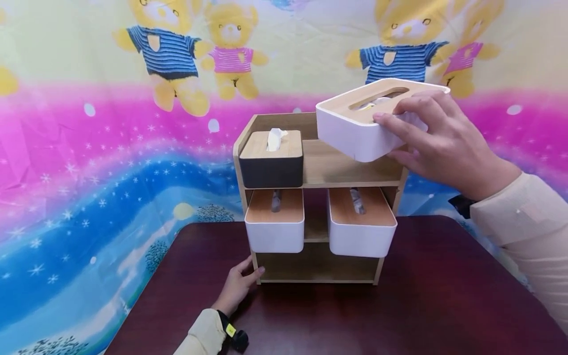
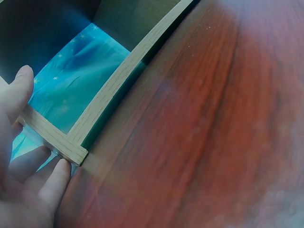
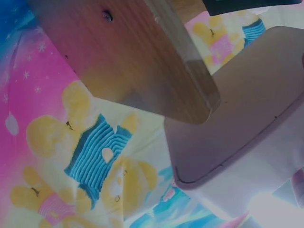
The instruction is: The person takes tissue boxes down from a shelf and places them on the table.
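My right hand (image 1: 439,133) grips a white tissue box (image 1: 343,128) with a wooden lid, holding it tilted above the right end of the top shelf. The right wrist view shows the underside of this tissue box (image 3: 237,114) beside the shelf's side panel (image 3: 137,61). Low on the left, my left hand (image 1: 237,286) holds the side panel of the wooden shelf rack (image 1: 350,167). In the left wrist view the left hand's thumb (image 2: 21,88) is on one side of the panel edge (image 2: 52,135), the fingers on the other.
On the top shelf's left stands a black tissue box (image 1: 271,170) with a tissue sticking out. Two white tissue boxes (image 1: 275,236) sit side by side on the middle shelf, fronts overhanging. A dark red table (image 1: 319,320) bears the rack; a patterned cloth (image 1: 88,172) hangs behind.
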Demonstrator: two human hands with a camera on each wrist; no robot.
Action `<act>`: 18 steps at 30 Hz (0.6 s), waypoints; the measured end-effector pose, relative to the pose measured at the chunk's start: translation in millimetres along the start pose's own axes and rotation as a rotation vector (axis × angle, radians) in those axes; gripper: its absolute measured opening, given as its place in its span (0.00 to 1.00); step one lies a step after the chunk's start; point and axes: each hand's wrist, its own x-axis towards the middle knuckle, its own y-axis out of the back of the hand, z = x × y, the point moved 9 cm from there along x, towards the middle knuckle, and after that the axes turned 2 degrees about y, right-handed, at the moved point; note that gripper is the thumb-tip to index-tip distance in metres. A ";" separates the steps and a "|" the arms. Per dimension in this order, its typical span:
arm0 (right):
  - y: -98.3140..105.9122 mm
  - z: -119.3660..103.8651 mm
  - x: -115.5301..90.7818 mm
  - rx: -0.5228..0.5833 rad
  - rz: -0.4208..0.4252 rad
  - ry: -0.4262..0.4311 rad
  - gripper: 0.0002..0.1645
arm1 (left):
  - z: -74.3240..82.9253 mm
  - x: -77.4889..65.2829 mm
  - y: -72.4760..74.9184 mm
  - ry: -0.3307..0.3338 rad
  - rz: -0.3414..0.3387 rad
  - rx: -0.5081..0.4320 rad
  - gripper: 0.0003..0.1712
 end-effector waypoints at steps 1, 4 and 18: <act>-0.2 2.8 -1.1 0.009 -0.005 -0.014 0.27 | -3.9 2.0 0.7 0.001 0.004 0.002 0.39; 1.0 10.5 -5.5 0.026 -0.007 -0.051 0.28 | -10.7 5.9 1.4 0.000 0.009 0.004 0.41; -1.0 24.4 -13.3 -0.042 -0.143 -0.100 0.50 | -14.9 10.1 2.6 0.007 0.022 0.015 0.43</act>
